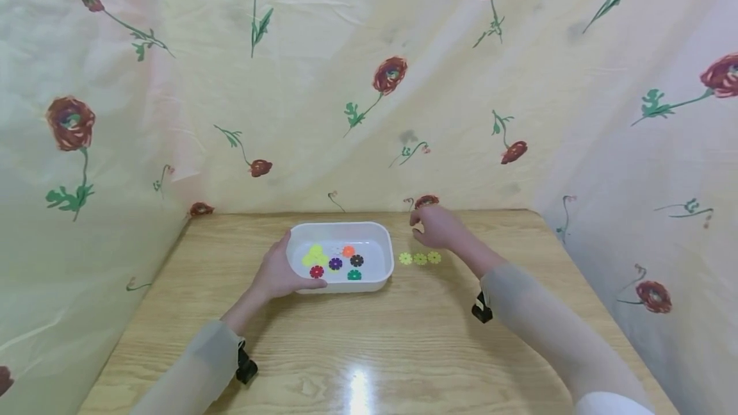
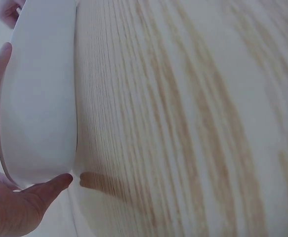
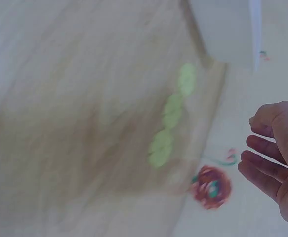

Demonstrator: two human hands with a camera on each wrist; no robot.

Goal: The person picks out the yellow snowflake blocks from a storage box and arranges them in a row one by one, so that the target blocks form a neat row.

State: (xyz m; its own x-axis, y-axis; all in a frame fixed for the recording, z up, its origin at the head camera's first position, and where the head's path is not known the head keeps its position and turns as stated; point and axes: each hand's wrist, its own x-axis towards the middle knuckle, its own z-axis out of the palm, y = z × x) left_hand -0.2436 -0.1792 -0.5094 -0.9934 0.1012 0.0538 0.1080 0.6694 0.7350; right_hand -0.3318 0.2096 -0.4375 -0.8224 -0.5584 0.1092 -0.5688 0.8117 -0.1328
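A white plastic container holds small flower-shaped discs: a cluster of yellow discs, plus a red disc, a purple disc, an orange disc, a black disc and a green disc. My left hand grips the container's left end, its thumb along the near wall. Right of the container, three yellow discs lie in a row on the table. Above and beyond them hovers my right hand, fingers loosely bent; the right wrist view shows nothing between them.
The wooden table meets a flower-printed cloth at the back and along both sides. Dark devices are strapped below the left wrist and the right wrist.
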